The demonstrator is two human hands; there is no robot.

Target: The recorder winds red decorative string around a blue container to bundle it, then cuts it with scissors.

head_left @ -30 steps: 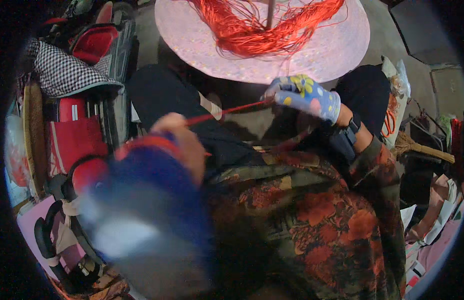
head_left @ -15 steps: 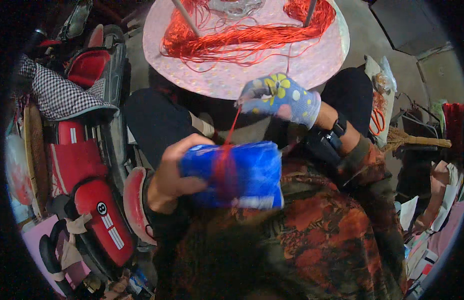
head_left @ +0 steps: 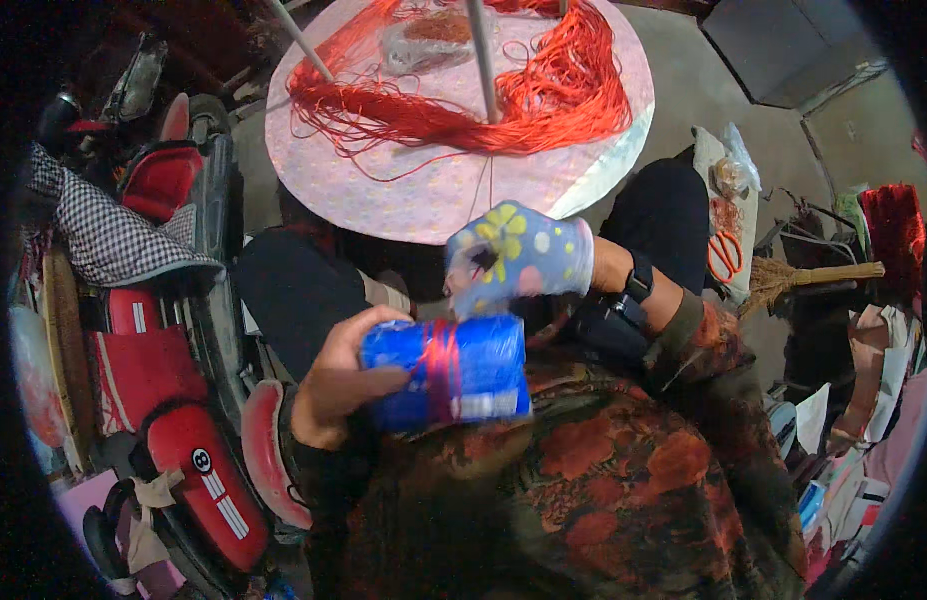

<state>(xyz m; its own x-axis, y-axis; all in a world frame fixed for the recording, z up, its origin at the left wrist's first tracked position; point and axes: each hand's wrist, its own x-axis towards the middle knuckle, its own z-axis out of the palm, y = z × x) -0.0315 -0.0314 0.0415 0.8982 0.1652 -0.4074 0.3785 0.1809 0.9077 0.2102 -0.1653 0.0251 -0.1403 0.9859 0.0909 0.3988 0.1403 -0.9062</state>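
Note:
My bare left hand [head_left: 336, 385] grips a blue plastic-wrapped packet [head_left: 494, 352] by its left end, in front of my lap. Several turns of red cord [head_left: 443, 370] are wound around the packet's middle. Just above it, my right hand [head_left: 524, 255], in a blue flowered glove, has its fingers drawn together on the cord, though blur hides the exact grip. A thin strand runs from the glove up to the table. There, a large loose hank of red cord [head_left: 574, 90] lies looped around upright rods [head_left: 484, 65].
The round, pale pink table [head_left: 384, 205] stands ahead, with a clear plastic bag [head_left: 424, 45] inside the hank. At left is a red-and-black riding vehicle [head_left: 199, 480]. Orange-handled scissors [head_left: 726, 255], a straw hand broom [head_left: 814, 275] and cardboard scraps [head_left: 869, 360] lie at right.
My gloved right hand has come down and left, closer to the packet. The packet has tilted slightly in my left hand. The whole view has shifted, and the rods now stand differently in it.

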